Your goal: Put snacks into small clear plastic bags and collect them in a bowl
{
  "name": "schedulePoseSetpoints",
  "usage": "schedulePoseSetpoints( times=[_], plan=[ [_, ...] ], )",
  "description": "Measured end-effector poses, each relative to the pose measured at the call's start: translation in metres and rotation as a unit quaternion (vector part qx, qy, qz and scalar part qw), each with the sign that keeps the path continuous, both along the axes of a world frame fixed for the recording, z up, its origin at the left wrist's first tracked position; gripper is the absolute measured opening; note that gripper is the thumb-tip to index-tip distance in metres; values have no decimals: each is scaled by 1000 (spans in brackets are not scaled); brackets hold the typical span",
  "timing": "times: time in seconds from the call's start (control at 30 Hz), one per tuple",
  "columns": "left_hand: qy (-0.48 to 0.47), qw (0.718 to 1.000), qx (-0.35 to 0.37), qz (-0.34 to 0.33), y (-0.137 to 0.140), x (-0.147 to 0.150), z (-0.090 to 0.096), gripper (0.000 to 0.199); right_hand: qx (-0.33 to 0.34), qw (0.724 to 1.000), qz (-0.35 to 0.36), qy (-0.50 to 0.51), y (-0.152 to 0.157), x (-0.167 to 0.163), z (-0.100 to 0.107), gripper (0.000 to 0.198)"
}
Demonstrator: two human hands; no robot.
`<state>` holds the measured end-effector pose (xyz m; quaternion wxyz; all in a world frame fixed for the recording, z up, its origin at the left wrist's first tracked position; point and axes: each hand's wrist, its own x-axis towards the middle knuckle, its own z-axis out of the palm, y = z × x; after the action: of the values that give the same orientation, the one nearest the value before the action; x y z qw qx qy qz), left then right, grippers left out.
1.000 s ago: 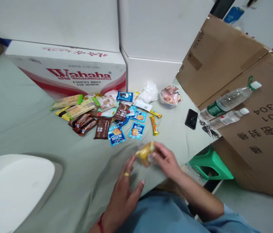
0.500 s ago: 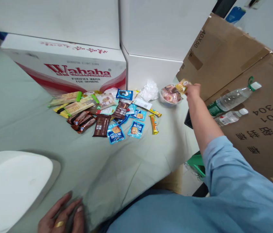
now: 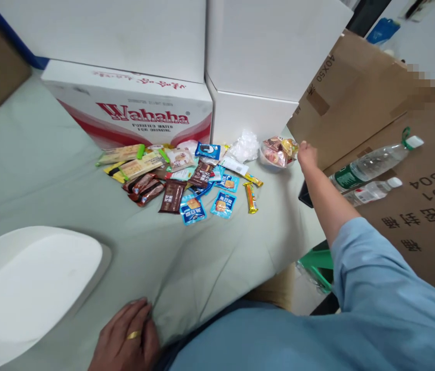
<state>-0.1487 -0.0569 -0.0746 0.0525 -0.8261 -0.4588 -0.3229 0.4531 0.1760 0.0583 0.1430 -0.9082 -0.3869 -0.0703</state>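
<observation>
My right hand [image 3: 308, 156] is at the right rim of a clear plastic bowl [image 3: 273, 164], its fingers bunched against the edge of a yellow snack packet [image 3: 290, 147]. That packet lies on top of reddish-brown wrapped snacks [image 3: 275, 155] in the bowl. Its grip is partly hidden by the back of the hand. My left hand [image 3: 126, 335], with a gold ring, lies loosely on the cloth near the table's front edge, holding nothing. Between them is a spread of packaged snacks: brown cocoa packs [image 3: 172, 197], blue tofu packets [image 3: 223, 204] and a small yellow stick packet [image 3: 251, 198].
A white tray [image 3: 97, 257] sits at the left. Behind the snacks stand a Wahaha water carton [image 3: 140, 116] and white boxes [image 3: 251, 111]. Crumpled clear plastic [image 3: 245, 147] is beside the bowl. Two bottles [image 3: 375, 159] and cardboard [image 3: 402, 226] are at the right.
My right hand has lowered the yellow packet from above the bowl's right side onto the snacks inside. The fingers of my left hand have drawn closer together. The view has shifted slightly.
</observation>
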Motion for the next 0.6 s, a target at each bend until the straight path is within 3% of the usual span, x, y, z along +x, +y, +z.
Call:
schedulePoseSetpoints(
  times=[0.1,0.17,0.3,0.4,0.5,0.6],
  plan=[
    [-10,1000,3,8,-2,0,-1,29,105,993,1,-50,-10,-17,5,51],
    [-16,1000,5,10,-2,0,-1,31,138,985,75,-72,-12,-38,8,45],
    [-5,1000,11,1,-1,1,0,27,40,959,270,-71,0,-92,10,37],
    [8,1000,14,-2,-1,2,3,23,-47,927,359,-98,14,-128,3,37],
    [13,1000,19,4,-2,3,5,23,-137,900,394,-124,23,-151,-8,45],
    [10,1000,23,3,-3,2,5,24,-154,910,365,-125,21,-159,-16,47]
  ],
)
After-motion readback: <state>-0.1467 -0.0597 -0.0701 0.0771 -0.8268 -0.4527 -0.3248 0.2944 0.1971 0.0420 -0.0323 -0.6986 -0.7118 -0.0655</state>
